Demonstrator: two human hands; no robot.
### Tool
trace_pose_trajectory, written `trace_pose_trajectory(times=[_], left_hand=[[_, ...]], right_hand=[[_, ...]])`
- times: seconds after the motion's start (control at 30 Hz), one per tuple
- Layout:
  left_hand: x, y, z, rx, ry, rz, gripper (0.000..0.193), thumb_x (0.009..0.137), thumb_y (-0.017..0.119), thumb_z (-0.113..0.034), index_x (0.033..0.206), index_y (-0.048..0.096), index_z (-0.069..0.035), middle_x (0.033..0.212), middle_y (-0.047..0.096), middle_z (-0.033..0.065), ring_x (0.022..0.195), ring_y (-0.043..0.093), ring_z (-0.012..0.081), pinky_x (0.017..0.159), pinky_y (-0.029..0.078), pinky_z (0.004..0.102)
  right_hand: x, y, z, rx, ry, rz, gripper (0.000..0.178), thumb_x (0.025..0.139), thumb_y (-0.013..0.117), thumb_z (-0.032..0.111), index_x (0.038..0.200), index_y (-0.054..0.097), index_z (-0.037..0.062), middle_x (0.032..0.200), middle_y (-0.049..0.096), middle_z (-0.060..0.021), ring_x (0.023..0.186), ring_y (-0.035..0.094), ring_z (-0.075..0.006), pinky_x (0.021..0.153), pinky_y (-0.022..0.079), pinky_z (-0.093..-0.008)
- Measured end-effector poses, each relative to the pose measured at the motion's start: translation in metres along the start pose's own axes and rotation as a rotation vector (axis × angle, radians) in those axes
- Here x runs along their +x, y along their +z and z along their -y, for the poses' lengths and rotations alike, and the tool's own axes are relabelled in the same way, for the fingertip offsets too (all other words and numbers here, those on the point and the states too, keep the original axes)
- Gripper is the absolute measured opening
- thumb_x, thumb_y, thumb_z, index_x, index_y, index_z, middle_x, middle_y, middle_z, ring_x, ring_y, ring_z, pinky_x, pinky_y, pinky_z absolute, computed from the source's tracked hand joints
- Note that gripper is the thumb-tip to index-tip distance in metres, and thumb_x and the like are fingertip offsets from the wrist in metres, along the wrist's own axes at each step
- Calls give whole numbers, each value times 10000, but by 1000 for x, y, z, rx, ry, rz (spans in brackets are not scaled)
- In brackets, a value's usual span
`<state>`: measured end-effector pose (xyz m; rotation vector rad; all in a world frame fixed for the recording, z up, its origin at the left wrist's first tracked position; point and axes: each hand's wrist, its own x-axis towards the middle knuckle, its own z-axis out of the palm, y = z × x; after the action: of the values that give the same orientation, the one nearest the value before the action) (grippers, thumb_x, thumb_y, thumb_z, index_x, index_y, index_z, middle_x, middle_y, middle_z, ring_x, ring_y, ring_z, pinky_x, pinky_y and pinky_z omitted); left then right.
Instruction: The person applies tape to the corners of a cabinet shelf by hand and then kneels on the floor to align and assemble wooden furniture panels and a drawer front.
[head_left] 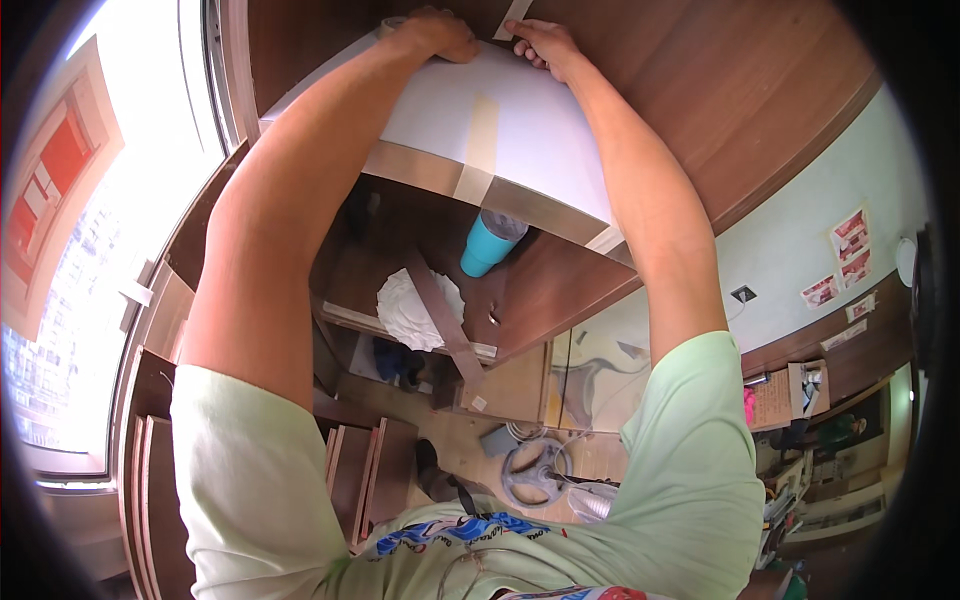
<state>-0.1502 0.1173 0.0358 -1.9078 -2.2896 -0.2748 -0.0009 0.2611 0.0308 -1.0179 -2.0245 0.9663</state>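
Note:
A smooth white sheet (420, 110) covers the top of a box-like wooden shelf in front of me. A tan strip of masking tape (482, 135) runs down it and over the front edge. My left hand (443, 36) is closed at the sheet's far edge; what its fingers hold, if anything, is hidden. Just left of it, partly behind the wrist, lies a round roll that looks like tape (390, 24). With its fingertips, my right hand (545, 46) pinches the lower end of a short pale tape strip (511, 18) against the brown wood panel.
Below the sheet, the open shelf holds a turquoise tumbler (486, 245), a crumpled white bundle (412, 308) and a slanting brown wood strip (440, 310). Brown boards (375, 480) stand at lower left. A bright window (110, 250) is at left. A grey wheel-shaped base (535, 472) rests on the floor.

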Motion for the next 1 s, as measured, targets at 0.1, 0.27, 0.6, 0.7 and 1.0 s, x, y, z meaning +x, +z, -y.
trace_pose_trajectory(times=[0.1,0.27,0.6,0.7,1.0], left_hand=[[33,21,12,76,94,-26,540,953,314,-371,1340,530,-62,1454,409,186,1368,345,343,1117,293,489],[47,30,15,99,201,-60,541,922,358,-463,1289,591,-140,1385,493,159,1291,451,331,1070,362,460],[54,32,9,135,102,-49,543,915,357,-456,1313,572,-157,1400,477,158,1287,458,344,1061,378,458],[48,29,8,116,101,-28,543,916,356,-456,1314,572,-158,1404,474,154,1287,458,343,1066,374,458],[50,30,13,123,115,-21,529,915,358,-454,1309,579,-178,1409,465,156,1292,449,347,1067,370,460]], right_hand=[[8,2,-1,-98,6,4,247,880,688,294,976,680,66,644,589,12,516,426,-35,450,325,-199],[15,-4,-18,-114,-47,21,217,857,706,236,955,695,43,632,599,-3,505,445,-44,445,323,-214],[11,-3,-10,-100,-39,1,176,844,713,192,933,698,41,629,584,3,512,444,-48,440,331,-206],[8,-10,-12,-18,13,62,183,849,709,210,944,700,53,633,567,19,520,428,-43,437,317,-205],[6,6,-4,-255,-1,108,189,853,689,233,910,709,54,615,574,13,507,424,-35,432,293,-209]])
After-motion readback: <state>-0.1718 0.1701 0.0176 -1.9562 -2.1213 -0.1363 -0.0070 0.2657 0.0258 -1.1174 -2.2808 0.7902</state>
